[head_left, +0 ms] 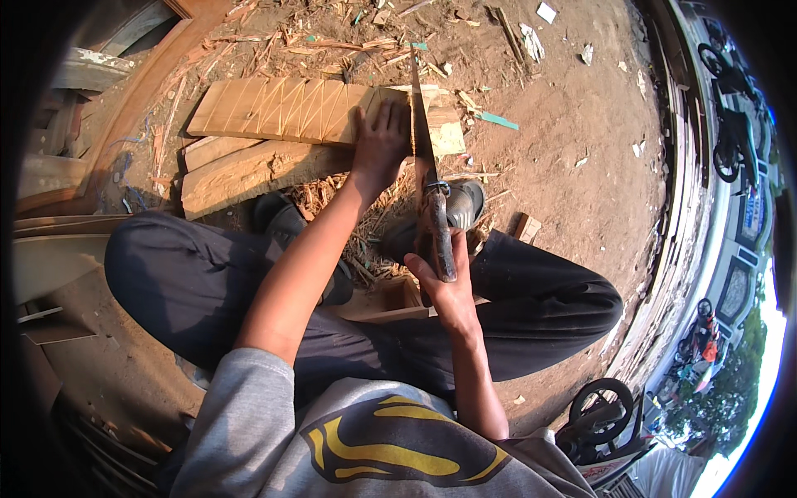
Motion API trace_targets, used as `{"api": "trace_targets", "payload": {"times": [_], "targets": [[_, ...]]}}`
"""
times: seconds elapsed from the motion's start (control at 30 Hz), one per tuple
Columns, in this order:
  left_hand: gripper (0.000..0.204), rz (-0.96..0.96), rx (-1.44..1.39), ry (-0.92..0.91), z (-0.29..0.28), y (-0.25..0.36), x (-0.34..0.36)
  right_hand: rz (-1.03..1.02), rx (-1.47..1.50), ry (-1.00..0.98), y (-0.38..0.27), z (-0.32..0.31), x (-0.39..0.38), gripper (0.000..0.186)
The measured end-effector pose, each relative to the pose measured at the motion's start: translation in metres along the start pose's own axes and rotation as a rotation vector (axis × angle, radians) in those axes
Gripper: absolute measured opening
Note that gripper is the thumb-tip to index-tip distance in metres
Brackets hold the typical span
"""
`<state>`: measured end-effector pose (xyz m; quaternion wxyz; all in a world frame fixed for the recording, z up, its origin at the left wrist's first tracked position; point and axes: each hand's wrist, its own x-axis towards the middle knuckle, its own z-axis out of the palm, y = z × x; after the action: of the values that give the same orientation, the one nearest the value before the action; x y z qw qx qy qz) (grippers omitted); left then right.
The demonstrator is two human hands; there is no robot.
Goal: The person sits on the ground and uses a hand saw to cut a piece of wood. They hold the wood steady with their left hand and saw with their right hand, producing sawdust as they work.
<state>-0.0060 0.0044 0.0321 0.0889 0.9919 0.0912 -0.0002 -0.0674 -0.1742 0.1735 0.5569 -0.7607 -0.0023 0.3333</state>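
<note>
My left hand (pixel 382 148) lies flat with its fingers stretched over the right end of a wooden board (pixel 274 109). Slanting pencil-like lines cross the board's upper face. In my right hand (pixel 453 300) is the worn handle of a handsaw (pixel 423 137), my fingers wrapped round it. The saw's blade points away from me, along the board's right end, close beside my left fingers. A rough plank (pixel 266 170) lies underneath the marked board. A shorter piece of pale wood (pixel 448 137) shows to the right of the blade.
My dark shoes (pixel 465 203) rest on the ground by the planks. Wood chips and splinters (pixel 332 46) litter the soil. A wooden frame (pixel 124 124) stands at the left, stacked timber (pixel 664 183) along the right. A small wood block (pixel 527 227) lies near my right knee.
</note>
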Motion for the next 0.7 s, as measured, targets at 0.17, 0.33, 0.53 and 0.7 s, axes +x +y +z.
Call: {"api": "trace_targets", "payload": {"times": [0.17, 0.33, 0.53, 0.7], "targets": [[0.067, 0.016, 0.067, 0.045, 0.01, -0.001, 0.0, 0.227, 0.158, 0.009, 0.013, -0.007, 0.0, 0.014], [0.068, 0.008, 0.08, -0.016, 0.004, 0.004, 0.003, 0.226, 0.065, -0.063, 0.009, -0.009, 0.003, 0.015], [0.053, 0.006, 0.376, 0.173, 0.054, -0.012, 0.007, 0.166, 0.21, -0.07, 0.022, -0.001, 0.001, 0.015], [0.05, 0.012, 0.478, 0.207, 0.062, -0.008, 0.01, 0.128, 0.133, -0.114, 0.017, 0.002, 0.0, 0.019]]}}
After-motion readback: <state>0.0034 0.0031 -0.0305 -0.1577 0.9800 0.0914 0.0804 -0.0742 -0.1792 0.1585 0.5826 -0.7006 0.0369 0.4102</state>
